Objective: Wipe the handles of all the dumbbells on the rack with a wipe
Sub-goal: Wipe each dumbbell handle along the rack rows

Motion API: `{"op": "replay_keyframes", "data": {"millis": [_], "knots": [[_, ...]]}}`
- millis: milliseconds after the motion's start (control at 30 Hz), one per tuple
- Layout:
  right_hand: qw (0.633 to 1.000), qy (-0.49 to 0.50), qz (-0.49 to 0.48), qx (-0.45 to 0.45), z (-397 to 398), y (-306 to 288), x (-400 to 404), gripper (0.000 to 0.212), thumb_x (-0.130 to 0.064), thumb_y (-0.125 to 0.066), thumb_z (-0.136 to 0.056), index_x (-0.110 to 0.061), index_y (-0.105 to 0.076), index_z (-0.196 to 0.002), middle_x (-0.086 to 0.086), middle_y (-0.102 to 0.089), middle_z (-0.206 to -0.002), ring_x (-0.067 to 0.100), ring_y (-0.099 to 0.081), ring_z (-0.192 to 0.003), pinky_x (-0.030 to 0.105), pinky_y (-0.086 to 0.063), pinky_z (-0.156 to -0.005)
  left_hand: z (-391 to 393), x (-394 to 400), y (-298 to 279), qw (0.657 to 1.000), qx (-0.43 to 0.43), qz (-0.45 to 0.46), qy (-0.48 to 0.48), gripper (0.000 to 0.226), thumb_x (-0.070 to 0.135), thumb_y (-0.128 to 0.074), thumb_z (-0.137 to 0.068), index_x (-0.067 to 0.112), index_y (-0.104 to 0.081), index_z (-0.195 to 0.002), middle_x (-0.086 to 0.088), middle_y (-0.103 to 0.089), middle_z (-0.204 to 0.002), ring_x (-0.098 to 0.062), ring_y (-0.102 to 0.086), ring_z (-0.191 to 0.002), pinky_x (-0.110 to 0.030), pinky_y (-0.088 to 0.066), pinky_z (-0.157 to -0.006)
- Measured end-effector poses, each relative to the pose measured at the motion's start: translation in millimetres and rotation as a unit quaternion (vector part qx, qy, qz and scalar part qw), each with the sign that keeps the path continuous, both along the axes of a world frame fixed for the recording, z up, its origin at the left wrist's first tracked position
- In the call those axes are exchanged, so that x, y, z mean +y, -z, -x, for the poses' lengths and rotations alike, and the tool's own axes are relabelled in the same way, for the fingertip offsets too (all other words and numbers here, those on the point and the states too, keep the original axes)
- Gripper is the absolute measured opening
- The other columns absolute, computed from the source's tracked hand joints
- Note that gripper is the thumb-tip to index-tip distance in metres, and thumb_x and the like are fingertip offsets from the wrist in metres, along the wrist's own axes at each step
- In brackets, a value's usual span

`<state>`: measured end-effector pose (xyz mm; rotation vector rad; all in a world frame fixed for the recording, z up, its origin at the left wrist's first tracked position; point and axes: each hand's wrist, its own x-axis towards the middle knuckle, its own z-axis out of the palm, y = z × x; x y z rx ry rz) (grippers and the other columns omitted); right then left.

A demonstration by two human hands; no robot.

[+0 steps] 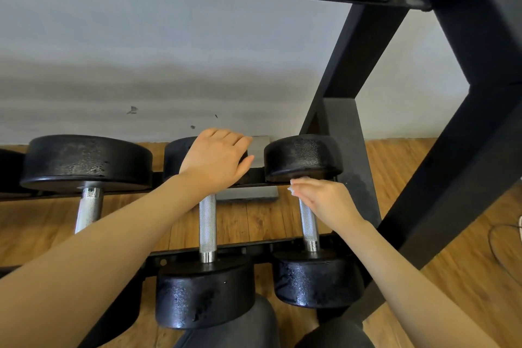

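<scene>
Resting on the far head of the middle dumbbell (207, 223), the left hand (216, 157) is lying flat with its fingers relaxed and gripping nothing. Just to its right, the right hand (324, 199) is curling its fingers round the far end of the handle (309, 224) of the right dumbbell (303, 157), close under that dumbbell's far head. A white wipe (293, 189) is peeking out at the fingertips of the right hand, pressed between the fingers and the handle; most of it is hidden by the hand. The near part of that knurled handle is showing bare below the hand. All three dumbbells are sitting across the rails of the black rack (463, 150), with a larger left dumbbell (87, 164) lying apart from both hands. A wooden floor (466, 277) is showing beneath the rack, and a pale wall (141, 51) is standing behind it.
</scene>
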<state>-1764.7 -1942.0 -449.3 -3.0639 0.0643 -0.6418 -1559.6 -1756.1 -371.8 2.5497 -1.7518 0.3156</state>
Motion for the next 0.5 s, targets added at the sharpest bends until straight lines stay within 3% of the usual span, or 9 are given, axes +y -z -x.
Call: {"op": "replay_keyframes", "data": {"millis": [133,500], "knots": [[0.995,0.013,-0.103,-0.003,11.5,2.2,4.5,0.021,-0.019,-0.075,-0.082,-0.018,-0.074,-0.104,-0.007,-0.071,-0.11,0.01,-0.069,-0.094,0.033,-0.06,-0.072,-0.4,-0.7,1.6,1.0,0.002,-0.002,-0.001,0.05,0.047,-0.034,-0.101,0.018,-0.056,-0.135,-0.003,-0.064,-0.13,-0.023,-0.058,-0.12,-0.038,-0.041,-0.102],[0.983,0.014,-0.184,0.015,21.3,-0.2,8.3,0.018,-0.026,-0.074,-0.081,-0.023,-0.076,-0.098,-0.013,-0.072,-0.105,-0.001,-0.064,-0.1,0.026,-0.055,-0.084,-0.4,-1.0,1.4,1.0,-0.007,-0.006,-0.002,0.049,0.047,-0.034,-0.1,0.017,-0.061,-0.129,-0.003,-0.066,-0.125,-0.023,-0.06,-0.116,-0.038,-0.043,-0.099]]}}
